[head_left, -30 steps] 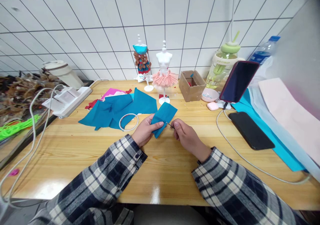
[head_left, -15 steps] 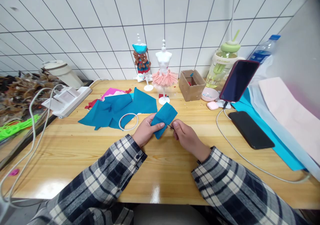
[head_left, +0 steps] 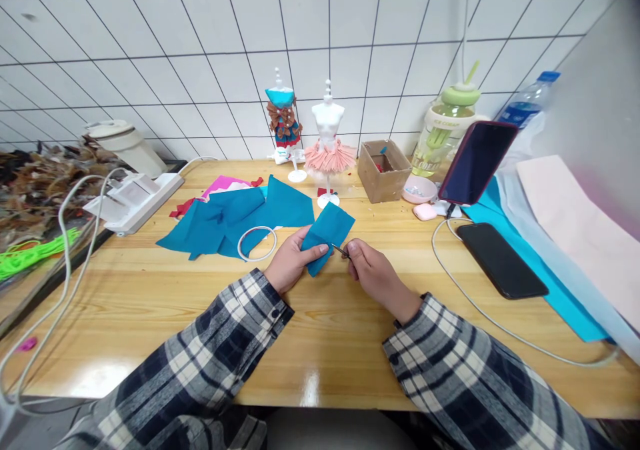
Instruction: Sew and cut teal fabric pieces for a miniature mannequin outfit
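My left hand (head_left: pixel 294 258) is closed on a small teal cloth piece (head_left: pixel 336 225), thumb on top and the fingers behind it. The cloth is held tilted above the table. My right hand (head_left: pixel 373 270) is closed around what look like small scissors (head_left: pixel 341 251), their handles hidden in the fingers. Their thin dark blades point left, with the tip at the cloth's lower right edge; whether it touches, I cannot tell. Left of my hands a larger teal cloth (head_left: pixel 235 217) lies crumpled, with a white ring (head_left: pixel 257 244) partly over its edge.
Two small dress forms (head_left: pixel 327 120) stand at the back, beside a cardboard box (head_left: pixel 384 170) and a pink dish (head_left: pixel 419 189). On the right are a propped phone (head_left: pixel 477 163), a flat phone (head_left: pixel 503 260), a cable and folded cloth (head_left: pixel 575 203). A power strip (head_left: pixel 143 203) lies left.
My right hand has drawn the scissors slightly right, away from the cloth, so more of the blades shows. My left hand and its cloth have shifted only a little.
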### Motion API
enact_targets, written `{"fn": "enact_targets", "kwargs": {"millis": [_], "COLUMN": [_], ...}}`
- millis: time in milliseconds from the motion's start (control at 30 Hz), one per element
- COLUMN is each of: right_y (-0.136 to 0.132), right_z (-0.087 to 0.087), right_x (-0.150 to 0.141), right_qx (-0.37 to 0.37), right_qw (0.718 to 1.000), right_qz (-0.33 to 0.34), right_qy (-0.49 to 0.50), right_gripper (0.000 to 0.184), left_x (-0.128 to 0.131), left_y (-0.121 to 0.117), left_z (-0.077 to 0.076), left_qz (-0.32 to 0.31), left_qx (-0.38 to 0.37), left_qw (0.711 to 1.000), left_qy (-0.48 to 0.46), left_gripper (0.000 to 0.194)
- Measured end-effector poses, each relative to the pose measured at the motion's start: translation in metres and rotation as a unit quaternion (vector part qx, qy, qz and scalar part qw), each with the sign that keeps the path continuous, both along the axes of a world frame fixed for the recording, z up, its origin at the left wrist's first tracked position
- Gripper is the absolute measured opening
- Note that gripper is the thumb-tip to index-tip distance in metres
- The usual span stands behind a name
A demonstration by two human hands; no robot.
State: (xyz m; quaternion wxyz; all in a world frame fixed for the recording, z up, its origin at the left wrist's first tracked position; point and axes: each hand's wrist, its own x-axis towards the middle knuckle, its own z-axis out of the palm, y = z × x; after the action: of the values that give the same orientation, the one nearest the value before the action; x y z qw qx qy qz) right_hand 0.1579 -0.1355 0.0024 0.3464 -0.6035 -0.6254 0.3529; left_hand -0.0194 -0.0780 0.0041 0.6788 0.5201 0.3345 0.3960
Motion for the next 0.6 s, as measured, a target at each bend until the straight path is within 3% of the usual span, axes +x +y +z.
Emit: {"fn": "enact_targets", "kwargs": {"millis": [367, 600], "right_y": [-0.0005, -0.0005], "right_z": [0.0022, 0.0006], "right_x": [-0.0007, -0.0016], "right_qx": [-0.003, 0.018], "right_qw": [1.0, 1.0], "right_qz": [0.005, 0.011], "right_qy": [0.002, -0.006], "right_gripper": [0.039, 0.038], "left_x": [0.0006, 0.0024], "left_y": [-0.0011, -0.0026], "left_z": [0.0014, 0.0026], "left_qz": [-0.014, -0.008], "left_qx": [0.019, 0.062], "left_qw": [1.0, 0.994], "left_qy": [0.008, 0.086], "left_gripper": [0.047, 0.051]}}
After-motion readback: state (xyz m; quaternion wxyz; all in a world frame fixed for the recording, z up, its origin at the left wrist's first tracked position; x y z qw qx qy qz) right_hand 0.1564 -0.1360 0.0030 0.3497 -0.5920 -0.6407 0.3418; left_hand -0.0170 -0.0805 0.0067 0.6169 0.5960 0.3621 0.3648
